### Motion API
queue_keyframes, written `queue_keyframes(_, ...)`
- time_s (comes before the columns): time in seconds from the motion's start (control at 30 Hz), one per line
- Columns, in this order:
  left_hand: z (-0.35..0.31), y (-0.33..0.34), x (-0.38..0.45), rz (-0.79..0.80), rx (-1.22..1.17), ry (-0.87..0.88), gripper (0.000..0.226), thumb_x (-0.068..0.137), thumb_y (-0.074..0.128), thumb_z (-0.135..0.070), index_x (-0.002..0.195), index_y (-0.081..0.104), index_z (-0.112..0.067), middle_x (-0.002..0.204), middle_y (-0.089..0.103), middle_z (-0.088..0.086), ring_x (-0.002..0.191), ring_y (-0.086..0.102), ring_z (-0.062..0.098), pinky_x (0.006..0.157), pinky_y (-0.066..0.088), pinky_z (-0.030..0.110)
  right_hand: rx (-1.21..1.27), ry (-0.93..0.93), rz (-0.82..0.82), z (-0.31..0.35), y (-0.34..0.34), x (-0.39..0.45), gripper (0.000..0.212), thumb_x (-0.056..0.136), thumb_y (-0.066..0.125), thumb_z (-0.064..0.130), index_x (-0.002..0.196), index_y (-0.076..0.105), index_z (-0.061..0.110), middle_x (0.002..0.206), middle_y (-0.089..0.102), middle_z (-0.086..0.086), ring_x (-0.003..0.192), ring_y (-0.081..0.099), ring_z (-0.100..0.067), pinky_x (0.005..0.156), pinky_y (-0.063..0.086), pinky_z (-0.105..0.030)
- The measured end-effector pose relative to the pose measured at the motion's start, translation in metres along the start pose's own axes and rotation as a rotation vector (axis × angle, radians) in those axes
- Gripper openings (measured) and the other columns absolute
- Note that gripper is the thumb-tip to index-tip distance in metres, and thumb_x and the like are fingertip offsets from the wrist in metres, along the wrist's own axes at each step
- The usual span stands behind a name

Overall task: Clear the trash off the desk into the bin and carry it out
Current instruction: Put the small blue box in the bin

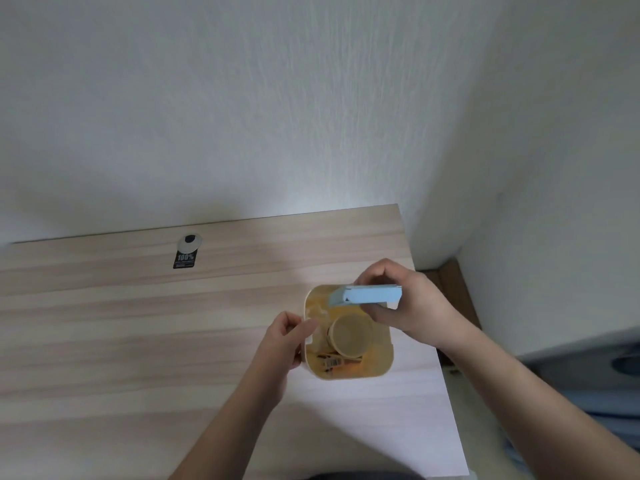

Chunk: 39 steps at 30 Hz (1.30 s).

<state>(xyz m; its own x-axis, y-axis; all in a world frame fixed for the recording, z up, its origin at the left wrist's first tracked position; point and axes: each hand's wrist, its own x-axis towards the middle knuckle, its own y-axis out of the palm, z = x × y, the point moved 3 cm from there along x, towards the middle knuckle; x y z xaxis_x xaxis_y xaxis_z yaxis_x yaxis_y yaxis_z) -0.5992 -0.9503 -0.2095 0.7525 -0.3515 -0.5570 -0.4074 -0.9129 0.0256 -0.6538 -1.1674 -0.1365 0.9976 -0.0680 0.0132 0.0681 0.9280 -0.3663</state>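
A small cream bin (384, 362) stands on the light wooden desk (138, 341) near its right edge. Inside lie a round beige lid-like disc (351, 336), a crumpled clear wrapper and a small printed packet at the bottom. My right hand (412, 299) holds a flat light-blue box (367, 294) over the far rim of the bin, one end flap open. My left hand (284, 344) rests against the bin's left rim, fingers pinched on the edge.
A black "100%" tag (184, 260) and a white round cable cap (189, 241) sit at the back of the desk by the white wall. Right of the desk is a narrow gap to the floor, with a blue-grey object (606, 393) at the right edge.
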Motion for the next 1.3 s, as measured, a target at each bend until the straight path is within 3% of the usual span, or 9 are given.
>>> queue_keyframes(0.13,-0.001,0.000,-0.005,0.013,0.013,0.009,0.039,0.069,0.074,-0.039,0.081,0.046,-0.014,0.062,0.040,0.001,0.057,0.034,0.018,0.054,0.031,0.030,-0.386,-0.113,-0.108,-0.012,0.010,-0.005,0.028,0.073,0.079,0.017,0.096,0.064,0.021,0.097,0.067,0.011,0.093,0.058,-0.010,0.082,0.044,-0.028)
queue_keyframes(0.27,-0.004,-0.002,-0.010,0.011,0.011,0.014,0.040,0.067,0.073,-0.040,0.080,0.046,-0.015,0.064,0.040,0.001,0.059,0.035,0.019,0.056,0.032,0.031,-0.571,-0.131,-0.212,-0.014,0.012,-0.006,0.030,0.073,0.079,0.027,0.097,0.062,0.024,0.098,0.064,0.011,0.095,0.054,-0.014,0.077,0.031,-0.027)
queue_keyframes(0.4,-0.005,-0.004,-0.012,0.004,0.004,0.009,0.040,0.065,0.073,-0.041,0.080,0.047,-0.015,0.068,0.043,0.005,0.064,0.039,0.021,0.057,0.035,0.032,-0.625,-0.116,-0.249,-0.012,0.015,-0.006,0.032,0.075,0.073,0.025,0.105,0.062,0.025,0.103,0.063,0.009,0.095,0.057,-0.017,0.078,0.032,-0.028)
queue_keyframes(0.53,-0.004,-0.006,-0.015,0.007,0.003,0.011,0.032,0.073,0.070,-0.035,0.081,0.046,-0.014,0.060,0.045,-0.002,0.053,0.040,0.014,0.049,0.035,0.024,-0.625,-0.102,-0.202,-0.013,0.014,-0.008,0.039,0.077,0.073,0.031,0.113,0.061,0.027,0.108,0.061,0.010,0.098,0.057,-0.015,0.083,0.036,-0.029)
queue_keyframes(0.63,-0.001,-0.007,-0.016,0.004,0.002,0.011,0.026,0.083,0.067,-0.027,0.082,0.045,-0.013,0.057,0.044,-0.005,0.048,0.039,0.012,0.044,0.033,0.021,-0.632,-0.125,-0.172,-0.016,0.017,-0.010,0.029,0.082,0.070,0.035,0.109,0.063,0.027,0.105,0.062,0.008,0.098,0.056,-0.017,0.082,0.038,-0.031)
queue_keyframes(0.77,0.000,-0.006,-0.017,0.000,0.007,0.004,0.029,0.078,0.069,-0.031,0.082,0.045,-0.013,0.058,0.044,-0.004,0.050,0.038,0.012,0.045,0.033,0.021,-0.722,-0.185,-0.190,-0.023,0.023,-0.016,0.023,0.085,0.061,0.034,0.104,0.068,0.025,0.096,0.066,0.007,0.086,0.060,-0.021,0.074,0.043,-0.035)
queue_keyframes(1.03,0.005,0.003,-0.022,0.046,0.042,0.002,0.027,0.079,0.069,-0.025,0.083,0.044,-0.014,0.061,0.044,0.000,0.052,0.040,0.015,0.049,0.036,0.024,-0.836,-0.331,-0.271,-0.027,0.027,-0.026,0.013,0.084,0.067,0.023,0.096,0.072,0.024,0.086,0.068,0.005,0.076,0.060,-0.022,0.066,0.041,-0.032)
queue_keyframes(1.2,0.008,0.010,-0.028,0.058,0.067,-0.008,0.021,0.086,0.062,-0.013,0.083,0.042,-0.012,0.053,0.040,-0.007,0.045,0.036,0.009,0.045,0.032,0.022,-0.898,-0.424,-0.272,-0.028,0.022,-0.031,0.030,0.070,0.079,0.008,0.096,0.074,0.023,0.085,0.069,0.004,0.076,0.060,-0.021,0.067,0.037,-0.030)
queue_keyframes(1.3,0.009,0.010,-0.030,0.037,0.047,-0.035,0.024,0.077,0.066,-0.020,0.083,0.045,-0.012,0.060,0.043,-0.001,0.054,0.042,0.015,0.052,0.036,0.026,-0.921,-0.487,-0.241,-0.030,0.022,-0.036,0.035,0.070,0.075,0.004,0.100,0.073,0.022,0.090,0.070,0.002,0.078,0.061,-0.022,0.069,0.038,-0.031)
